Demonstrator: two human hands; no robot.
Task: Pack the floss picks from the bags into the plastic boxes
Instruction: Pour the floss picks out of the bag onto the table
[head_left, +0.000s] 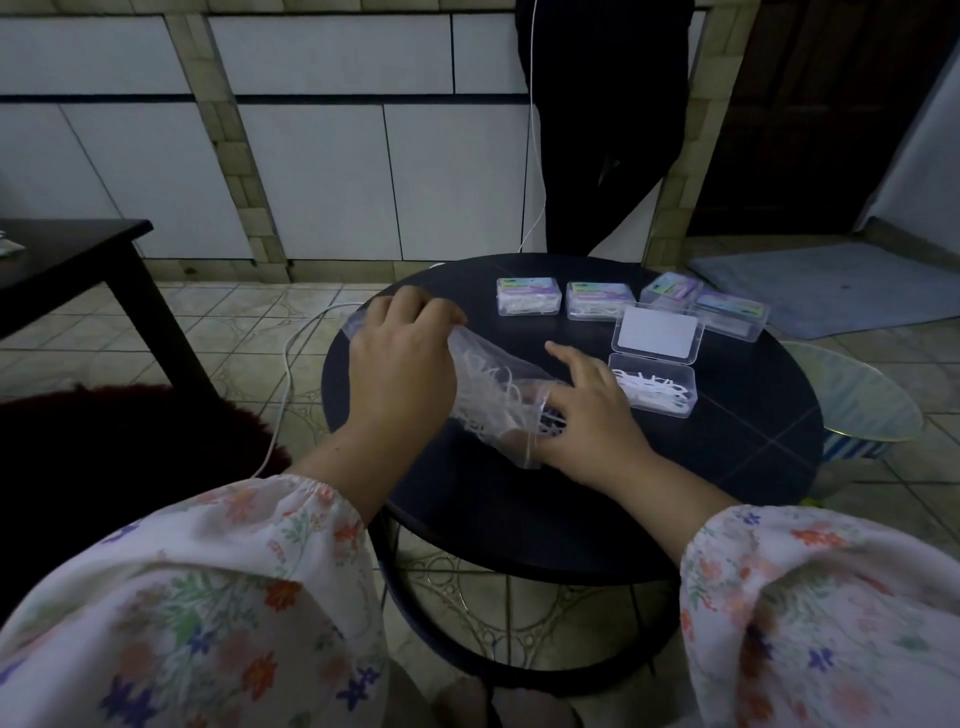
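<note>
While the left hand (400, 358) grips the upper end of a clear bag (493, 395) of white floss picks (491, 384), fingers curled over the plastic, the right hand (587, 410) sits at the bag's open mouth, index finger extended, the other fingers partly hidden in the plastic; its grip cannot be told. Just right, an open box (655, 387) on the round dark counter (753, 441) holds picks. Four closed boxes (529, 296) line the far side.
</note>
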